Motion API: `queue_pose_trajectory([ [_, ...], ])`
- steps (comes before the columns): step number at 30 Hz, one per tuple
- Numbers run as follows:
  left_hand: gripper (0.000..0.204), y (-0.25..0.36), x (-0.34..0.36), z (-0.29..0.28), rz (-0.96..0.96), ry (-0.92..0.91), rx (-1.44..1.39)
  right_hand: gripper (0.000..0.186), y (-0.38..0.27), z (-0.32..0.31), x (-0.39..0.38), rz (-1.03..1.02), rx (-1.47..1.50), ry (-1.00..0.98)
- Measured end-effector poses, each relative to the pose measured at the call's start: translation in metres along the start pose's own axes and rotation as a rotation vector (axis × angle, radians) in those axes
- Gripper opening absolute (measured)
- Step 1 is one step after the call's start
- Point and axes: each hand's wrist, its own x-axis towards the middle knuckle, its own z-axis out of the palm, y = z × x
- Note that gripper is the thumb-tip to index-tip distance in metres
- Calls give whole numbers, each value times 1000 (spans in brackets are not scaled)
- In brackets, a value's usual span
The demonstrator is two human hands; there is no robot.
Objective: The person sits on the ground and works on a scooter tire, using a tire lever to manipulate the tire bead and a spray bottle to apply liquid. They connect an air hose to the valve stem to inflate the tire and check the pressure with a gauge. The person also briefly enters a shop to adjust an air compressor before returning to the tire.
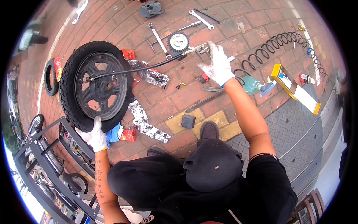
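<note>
A black motorcycle wheel with its tire (69, 99) stands at the left, its spoked side facing me. My left hand (94, 137), in a white glove, grips the tire's lower edge, thumb on the near side and fingers mostly hidden behind. A black hose (149, 67) runs from the wheel's rim to a tire inflator with a round dial gauge (178, 42). My gloved right hand (218, 66) is closed about the inflator's metal handle, with the thumb standing off it. The palm side is hidden.
Wrenches (159, 41) lie beyond the gauge. A black coiled air hose (274, 43) stretches right, near a green bottle (253, 85) and a yellow-white box (294, 89). Silver wrappers (143, 121) lie beside the wheel. A metal frame (56, 149) stands left; a ridged plate (283, 130) lies right.
</note>
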Motion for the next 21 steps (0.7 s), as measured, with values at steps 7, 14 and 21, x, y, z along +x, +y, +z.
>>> queue_pose_trajectory([
  [7,86,0,1,1,58,17,-107,89,-1,4,0,22,38,-9],
  [14,82,7,0,3,34,-3,-131,90,3,5,0,24,12,-12],
  [21,81,-1,2,2,68,-7,-146,91,4,8,0,9,-2,2],
])
